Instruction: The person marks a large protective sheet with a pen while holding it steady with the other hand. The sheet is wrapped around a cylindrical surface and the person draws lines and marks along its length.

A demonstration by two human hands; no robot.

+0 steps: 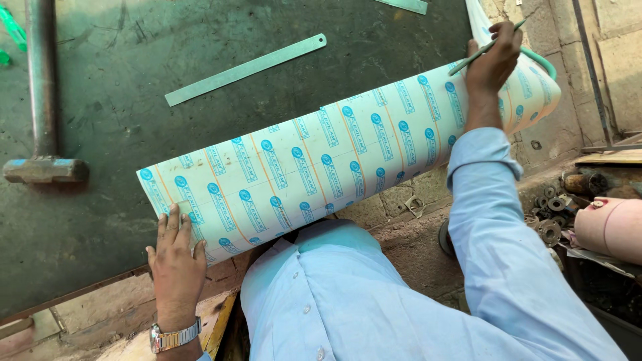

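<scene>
Rolled printed sheet (334, 160) lies slantwise across the dark worktop (120, 100) edge; left hand (176, 257) presses flat and open on its near end; right hand (493, 61), gripping a thin green pencil (483, 48), rests on its far end.

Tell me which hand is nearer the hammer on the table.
Left. The left hand presses the rolled sheet's end, just right of the hammer; the right hand is at the far end.
</scene>
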